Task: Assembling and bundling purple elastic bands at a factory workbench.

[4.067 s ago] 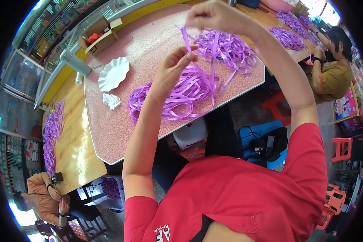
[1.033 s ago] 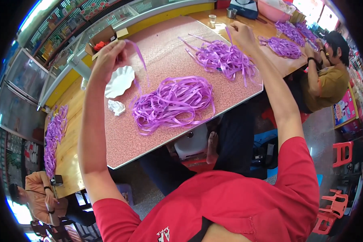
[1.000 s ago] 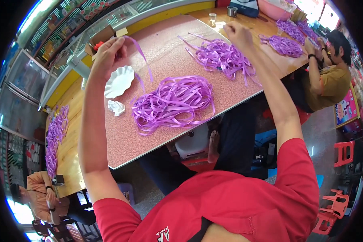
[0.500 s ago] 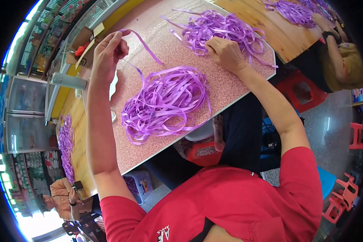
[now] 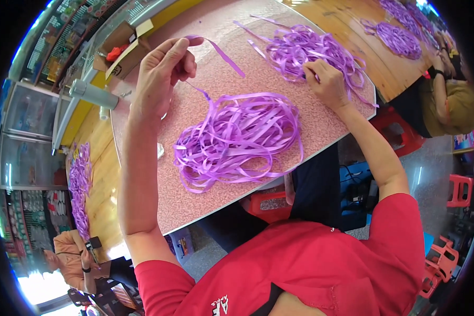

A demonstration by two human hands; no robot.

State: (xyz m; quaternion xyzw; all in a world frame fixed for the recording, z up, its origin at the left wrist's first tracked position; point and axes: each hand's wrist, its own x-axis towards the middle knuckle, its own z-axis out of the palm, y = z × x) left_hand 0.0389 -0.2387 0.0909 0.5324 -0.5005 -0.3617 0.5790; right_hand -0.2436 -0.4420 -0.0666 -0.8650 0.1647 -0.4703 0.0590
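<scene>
1. Bare left hand (image 5: 166,68), upper left of centre in the frame: raised above the pink speckled tabletop (image 5: 181,205), with thumb and forefinger closed in a pinch on a narrow, glossy purple ribbon (image 5: 226,58).
2. Free end of ribbon: hanging in a curve to the right of the pinch. Best left untwisted, with the flat face easy to read.
3. Thin purple strand (image 5: 203,94), below the left hand: running down into the large looped heap of flat purple ribbon (image 5: 242,137) at frame centre. Lift gently here; probably prone to snagging among crossed loops.
4. Bare right hand (image 5: 326,81), right of centre: lowered, with fingers curled at the near edge of the second tangled purple ribbon heap (image 5: 316,45), upper right. Impossible to tell a grip from mere contact.
5. Advisable at this second heap: pick out one strand with the fingertips, preferably by a loose tail (image 5: 258,50) at its left side, and draw slowly, without dragging neighbouring loops.
6. Between the two heaps: a strip of tabletop. Preserve this gap against tangling.
</scene>
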